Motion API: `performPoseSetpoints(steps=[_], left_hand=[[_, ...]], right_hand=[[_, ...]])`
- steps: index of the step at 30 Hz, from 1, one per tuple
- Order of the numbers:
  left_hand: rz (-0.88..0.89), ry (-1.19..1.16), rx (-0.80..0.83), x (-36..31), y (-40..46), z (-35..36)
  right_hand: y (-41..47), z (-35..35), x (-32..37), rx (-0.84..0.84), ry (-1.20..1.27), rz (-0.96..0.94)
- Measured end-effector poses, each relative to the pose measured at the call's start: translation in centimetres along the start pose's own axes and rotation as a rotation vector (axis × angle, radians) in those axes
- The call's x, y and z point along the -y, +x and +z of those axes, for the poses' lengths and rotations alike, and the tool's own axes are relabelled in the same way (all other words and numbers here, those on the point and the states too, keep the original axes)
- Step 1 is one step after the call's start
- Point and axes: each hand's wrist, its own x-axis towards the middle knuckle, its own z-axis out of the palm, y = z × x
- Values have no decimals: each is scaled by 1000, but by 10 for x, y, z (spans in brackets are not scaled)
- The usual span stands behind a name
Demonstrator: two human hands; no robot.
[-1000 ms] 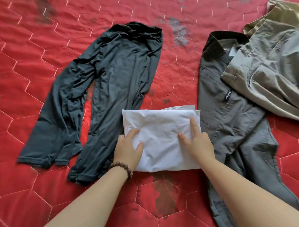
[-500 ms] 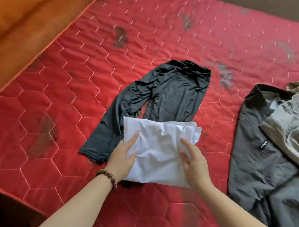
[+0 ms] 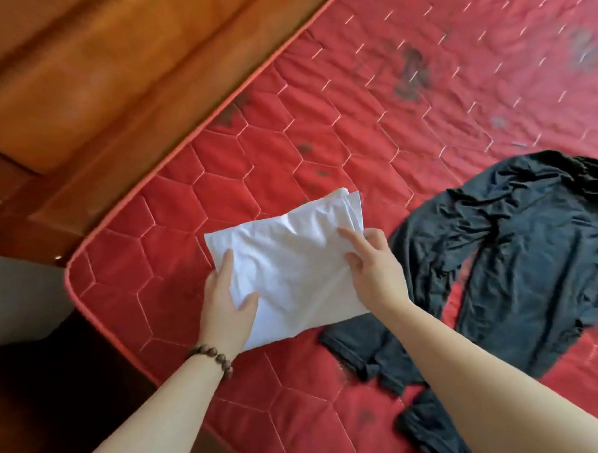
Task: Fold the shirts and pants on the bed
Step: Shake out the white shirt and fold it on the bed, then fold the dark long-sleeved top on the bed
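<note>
The folded white cotton shirt (image 3: 292, 264) is being gripped by the 2 hands, left hand (image 3: 225, 305) and right hand (image 3: 374, 267); it should be kept level while being set on the red quilted bed (image 3: 254, 166).

Open mattress beyond the dark pants
Bare red bed (image 3: 406, 136) lies left of and behind the dark pants (image 3: 532, 257); the wooden bed frame (image 3: 113, 80) bounds that room farther left

A red quilted mattress (image 3: 372, 127) is seen; dark pants (image 3: 531, 250) are spread on it at four o'clock.
</note>
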Motion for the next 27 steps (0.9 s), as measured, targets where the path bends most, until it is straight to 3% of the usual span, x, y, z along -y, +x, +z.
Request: performPoseSetpoints(steps=[3,5,7,9,12,18,21,24,27], left_hand=[[-54,189,-227,20,14,-8],[58,283,-283,25,23,-4],[278,373,-222,23,33,9],[466,455,-108,20,44,30],[479,593,22,21,54,59],[308,782,50,25,59,80],[261,688,99,1,55,88],[477,471,230,-41,46,119],[691,408,366,-89,36,170]], right_hand=[[18,21,6,-52,-250,192],[22,32,12,-124,-319,58],[26,46,22,-109,-365,-159],[31,62,26,29,-439,-312],[41,83,14,220,-504,-406],[55,85,-9,123,-487,-4],[55,67,-8,167,-394,-49],[43,18,-43,16,-369,-2],[16,-44,-109,-164,-437,287]])
